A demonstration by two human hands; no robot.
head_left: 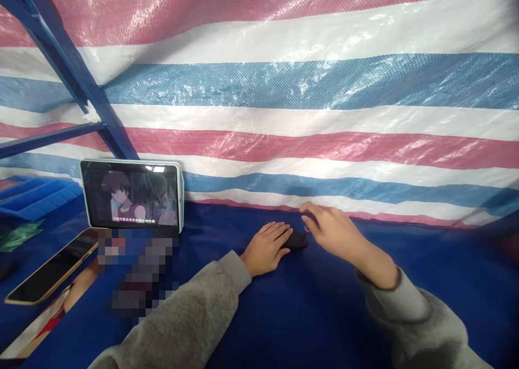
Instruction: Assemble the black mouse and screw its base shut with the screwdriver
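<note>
My left hand (268, 248) grips a black, rounded object that looks like a computer mouse (297, 241), its fingers laid over the left part and its thumb along the near side. The object lies on the blue table surface, and the hand hides much of it. Over its right end, my right hand (330, 229) is closed in a pinch on a small screwdriver (304, 235). Its thin dark shaft points down at the object, with a bit of reddish handle showing between the fingers. I cannot tell whether the tip touches.
A tablet (130, 195) playing a cartoon stands at the back left. In front of it lie a phone (54, 266) and a blurred-out patch. Blue trays (38, 196) sit at the far left. A striped plastic sheet (284, 82) hangs behind the table, beside a blue metal frame (68, 50).
</note>
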